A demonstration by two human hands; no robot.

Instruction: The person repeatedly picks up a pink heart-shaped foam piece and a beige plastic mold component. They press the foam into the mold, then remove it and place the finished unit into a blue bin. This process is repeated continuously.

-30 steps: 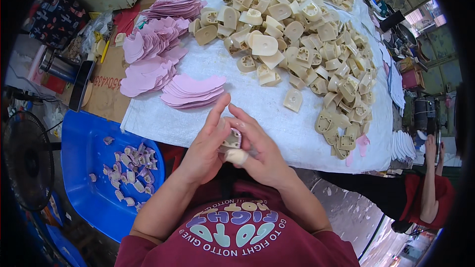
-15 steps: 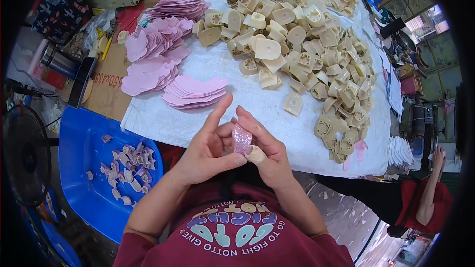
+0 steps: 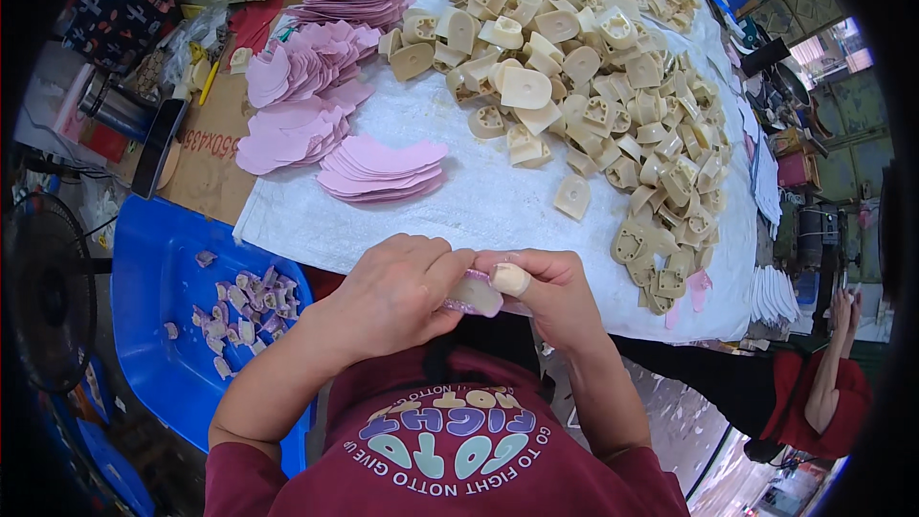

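Observation:
Close to my body, at the front edge of the white-covered table, I hold a small shoe heel [image 3: 475, 295] wrapped in pink glitter material, its pale face turned up. My left hand [image 3: 392, 292] is closed around its left side, knuckles up, with most fingertips hidden. On the other side my right hand [image 3: 550, 295] pinches it, the thumb wearing a beige finger cover [image 3: 510, 279]. Beyond my hands lies a fanned stack of pink cut pieces [image 3: 378, 172]. A loose beige heel [image 3: 572, 196] rests further right, beside a big heap of bare beige heels [image 3: 593, 86].
A blue basin [image 3: 153, 325] at the left holds several covered heels [image 3: 249, 306]. More pink stacks [image 3: 287, 139] lie at the table's left, near a phone [image 3: 161, 148] and a fan [image 3: 48, 297]. At the far right another person in red [image 3: 842, 393] has raised hands.
My left hand has turned over and closed on the heel, where its fingers were spread before. The heel has tipped from upright to lying sideways, pale face up, and sits slightly lower.

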